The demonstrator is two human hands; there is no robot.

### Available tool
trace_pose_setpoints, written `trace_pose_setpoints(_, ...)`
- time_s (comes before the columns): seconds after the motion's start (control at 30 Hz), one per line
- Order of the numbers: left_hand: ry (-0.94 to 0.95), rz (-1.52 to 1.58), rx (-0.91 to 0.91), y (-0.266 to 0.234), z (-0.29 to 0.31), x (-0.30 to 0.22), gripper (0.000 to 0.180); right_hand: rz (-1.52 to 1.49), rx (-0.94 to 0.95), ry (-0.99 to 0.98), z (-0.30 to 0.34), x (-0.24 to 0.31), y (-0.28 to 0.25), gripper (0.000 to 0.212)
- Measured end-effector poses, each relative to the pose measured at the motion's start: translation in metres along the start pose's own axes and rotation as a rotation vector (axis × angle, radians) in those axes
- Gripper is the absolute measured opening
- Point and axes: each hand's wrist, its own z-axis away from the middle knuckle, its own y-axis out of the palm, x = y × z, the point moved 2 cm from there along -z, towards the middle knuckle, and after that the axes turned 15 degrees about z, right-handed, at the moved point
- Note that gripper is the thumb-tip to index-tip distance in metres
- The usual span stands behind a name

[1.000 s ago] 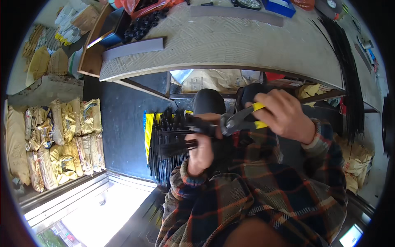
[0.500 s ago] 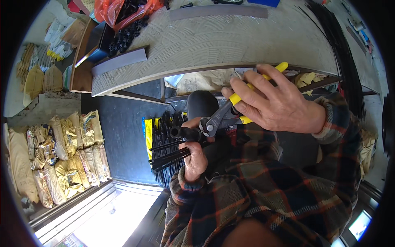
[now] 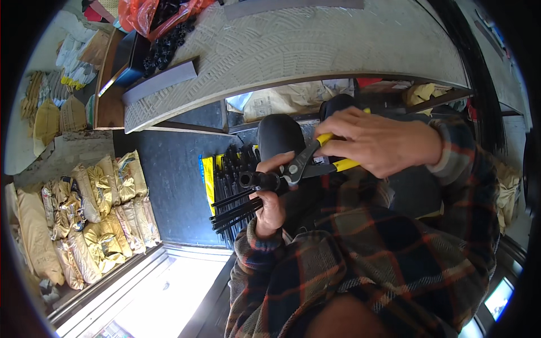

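Left fingers (image 3: pixel 269 204) pinched a black tube (image 3: pixel 260 181). At its two o'clock, right fingers (image 3: pixel 344 125) curled round pliers (image 3: pixel 306 158), partly hiding them.

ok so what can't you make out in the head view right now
All in the head view:
Left hand: partly hidden behind the black tube.
Yellow-handled pliers: the right hand covers part of the handles.
Red bag: cut off by the upper edge.
Bright opening: glare washes out most of what lies beyond.
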Motion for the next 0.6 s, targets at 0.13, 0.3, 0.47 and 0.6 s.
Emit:
trace_pose_setpoints(0.13, 0.047, 0.018, 0.1, 0.002, -0.003, -0.001, 0.075, -0.837, 0.507, 0.117, 0.002, -0.013, -0.005, 0.023)
trace_pose_setpoints(0.3, 0.085, 0.03, 0.126, 0.008, -0.006, -0.002, 0.074, -0.833, 0.724, 0.212, -0.009, -0.017, -0.027, 0.019)
trace_pose_setpoints(0.47, 0.035, -0.11, 0.056, 0.013, -0.006, -0.005, 0.079, -0.664, 0.626, 0.101, -0.009, -0.019, -0.014, 0.019)
trace_pose_setpoints(0.6, 0.226, -0.126, -0.056, 0.002, -0.02, 0.001, 0.081, -0.479, 0.381, 0.203, -0.017, -0.032, -0.012, 0.024)
